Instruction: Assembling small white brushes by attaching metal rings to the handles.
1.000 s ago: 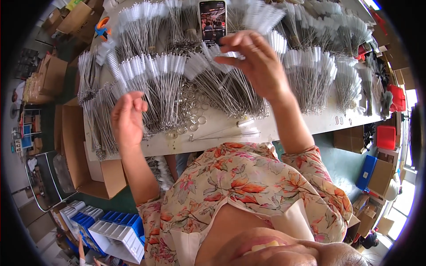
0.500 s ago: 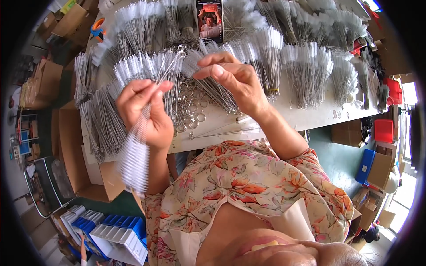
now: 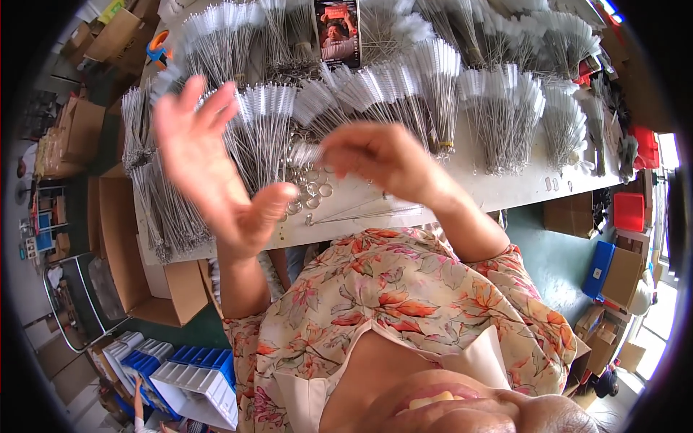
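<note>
My left hand (image 3: 209, 169) is raised over the left part of the table, fingers spread, thumb out, nothing in it, blurred by motion. Below and behind it lie bundles of thin wire brushes (image 3: 260, 130) with white bristle heads. My right hand (image 3: 390, 162) hovers beside a heap of metal split rings (image 3: 314, 191), its fingers bent down and smeared. Just left of its fingertips shows a small whitish ribbed piece (image 3: 307, 154); whether the fingers touch it is unclear. A few loose brush wires (image 3: 368, 215) lie along the table's near edge.
More brush bundles (image 3: 505, 108) cover the table's far and right sides. A phone (image 3: 338, 32) stands among them at the back. Orange-handled scissors (image 3: 157, 49) lie far left. An open cardboard box (image 3: 123, 245) is beside the table at left, with blue and white bins (image 3: 195, 382) below.
The brushes that my left hand held are out of it, and its fingers have opened and moved up and left. My right hand has come down toward the rings.
</note>
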The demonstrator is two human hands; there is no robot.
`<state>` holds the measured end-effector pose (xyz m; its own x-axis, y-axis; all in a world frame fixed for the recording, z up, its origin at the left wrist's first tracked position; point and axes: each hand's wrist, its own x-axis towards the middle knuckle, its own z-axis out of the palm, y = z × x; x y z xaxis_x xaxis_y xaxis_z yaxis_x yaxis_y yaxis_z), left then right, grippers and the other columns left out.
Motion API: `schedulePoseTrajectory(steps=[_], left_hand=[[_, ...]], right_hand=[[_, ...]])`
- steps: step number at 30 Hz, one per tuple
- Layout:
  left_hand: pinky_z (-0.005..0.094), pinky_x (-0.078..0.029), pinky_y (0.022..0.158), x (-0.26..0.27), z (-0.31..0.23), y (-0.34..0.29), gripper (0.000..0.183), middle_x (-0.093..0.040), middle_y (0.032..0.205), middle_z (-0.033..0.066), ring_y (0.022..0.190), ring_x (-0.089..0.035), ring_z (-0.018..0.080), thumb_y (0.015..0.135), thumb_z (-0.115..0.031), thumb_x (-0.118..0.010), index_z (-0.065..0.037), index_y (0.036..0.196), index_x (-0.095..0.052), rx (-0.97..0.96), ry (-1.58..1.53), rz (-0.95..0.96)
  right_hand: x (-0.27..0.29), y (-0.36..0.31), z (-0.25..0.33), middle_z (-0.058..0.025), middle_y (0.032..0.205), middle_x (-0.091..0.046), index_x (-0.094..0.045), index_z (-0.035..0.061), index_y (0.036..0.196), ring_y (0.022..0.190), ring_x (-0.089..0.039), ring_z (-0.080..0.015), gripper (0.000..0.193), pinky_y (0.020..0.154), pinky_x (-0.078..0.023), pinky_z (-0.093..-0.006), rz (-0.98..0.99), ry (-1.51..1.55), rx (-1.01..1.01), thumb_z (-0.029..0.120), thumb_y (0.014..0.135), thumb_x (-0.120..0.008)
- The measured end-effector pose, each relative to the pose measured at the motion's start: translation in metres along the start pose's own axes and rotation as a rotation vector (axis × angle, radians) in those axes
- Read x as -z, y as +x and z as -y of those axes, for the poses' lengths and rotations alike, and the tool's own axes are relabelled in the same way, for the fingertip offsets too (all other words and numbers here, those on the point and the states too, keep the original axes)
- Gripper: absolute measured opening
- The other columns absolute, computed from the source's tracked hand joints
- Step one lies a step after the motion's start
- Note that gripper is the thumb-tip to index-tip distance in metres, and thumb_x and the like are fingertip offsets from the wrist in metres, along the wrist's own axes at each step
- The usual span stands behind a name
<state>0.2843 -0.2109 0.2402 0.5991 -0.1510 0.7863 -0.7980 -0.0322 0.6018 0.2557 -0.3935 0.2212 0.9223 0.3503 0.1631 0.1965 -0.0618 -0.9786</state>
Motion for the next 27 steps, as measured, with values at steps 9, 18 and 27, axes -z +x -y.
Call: schedulePoseTrajectory(steps=[9, 18, 27], left_hand=[[0.0335, -0.047, 0.075, -0.002, -0.004, -0.028, 0.028, -0.059, 0.095, 0.0089, 0.089, -0.058, 0.0248, 0.072, -0.021, -0.071, -0.004, 0.091, -0.060, 0.139, -0.013, 0.397], [0.0258, -0.046, 0.050, -0.010, -0.010, -0.087, 0.023, -0.059, 0.070, 0.0048, 0.058, -0.056, 0.0138, 0.072, -0.020, -0.072, -0.006, 0.088, -0.061, 0.241, 0.216, 0.423], [0.0266, -0.045, 0.049, 0.018, 0.003, -0.188, 0.019, -0.058, 0.059, 0.0071, 0.050, -0.058, 0.0154, 0.076, -0.013, -0.069, -0.001, 0.086, -0.059, 0.884, 0.542, 0.279]], right_hand=[[0.008, -0.020, 0.019, -0.0055, 0.068, -0.057, -0.059, -0.0001, 0.087, 0.063, -0.055, -0.0115, 0.010, 0.057, -0.044, -0.0271, 0.152, -0.018, -0.052, 0.009, 0.085, -0.056], [0.052, -0.070, -0.022, -0.0074, 0.074, -0.064, -0.062, 0.0021, 0.084, 0.064, -0.062, -0.0181, 0.011, 0.055, -0.047, -0.0290, 0.198, -0.236, -0.191, 0.012, 0.082, -0.060], [0.070, -0.145, -0.094, -0.0121, 0.075, -0.064, -0.064, 0.0021, 0.084, 0.064, -0.062, -0.0274, 0.011, 0.057, -0.048, -0.0351, -0.258, -0.735, -0.339, 0.011, 0.079, -0.061]])
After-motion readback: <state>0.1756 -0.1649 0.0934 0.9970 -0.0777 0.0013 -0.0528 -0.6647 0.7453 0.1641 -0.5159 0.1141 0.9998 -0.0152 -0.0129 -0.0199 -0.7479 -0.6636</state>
